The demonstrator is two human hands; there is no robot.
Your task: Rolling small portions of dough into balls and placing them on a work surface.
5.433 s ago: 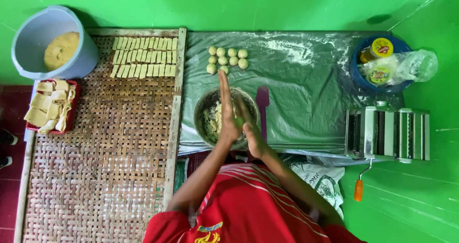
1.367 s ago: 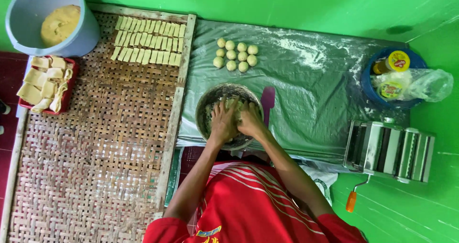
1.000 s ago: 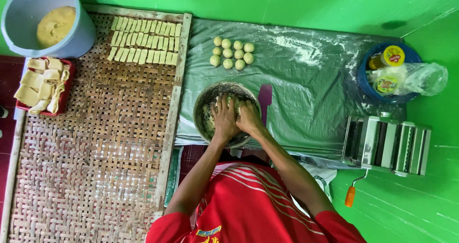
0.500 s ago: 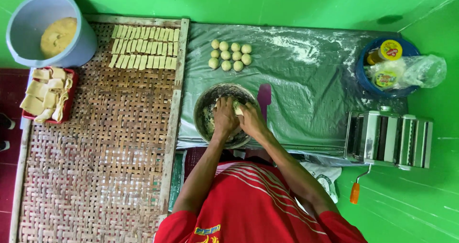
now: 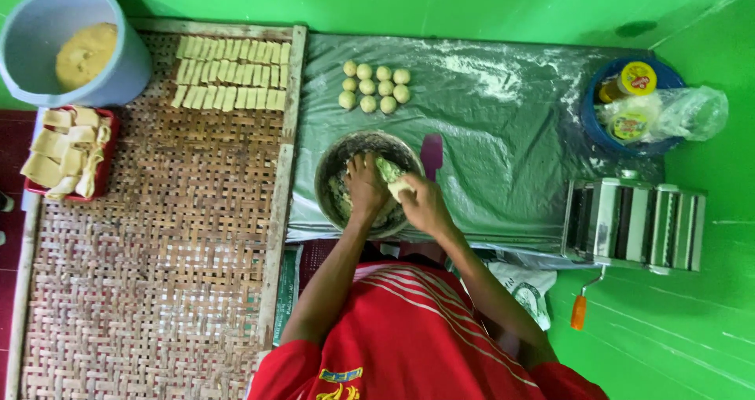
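Observation:
A round metal bowl [image 5: 330, 172] with pale greenish dough sits on a grey plastic sheet [image 5: 503, 132]. My left hand [image 5: 366, 188] is down inside the bowl, pressing on the dough. Over the bowl's right rim, my right hand [image 5: 423, 203] pinches a small lump of dough [image 5: 399, 186]. Several rolled dough balls [image 5: 374, 85] lie in rows on the sheet beyond the bowl. A purple scraper [image 5: 431, 154] lies just right of the bowl.
A woven bamboo tray [image 5: 157, 235] on the left carries rows of cut dough strips [image 5: 230, 73]. A grey bucket [image 5: 47, 22] with dough and a red tray [image 5: 69, 152] of dough sheets stand far left. A pasta roller [image 5: 633, 223] and blue basin [image 5: 598, 125] with jars are right.
Earlier both palms were pressed together above the bowl. They then went down into the bowl, and now the right hand has drawn a lump of dough to the right rim.

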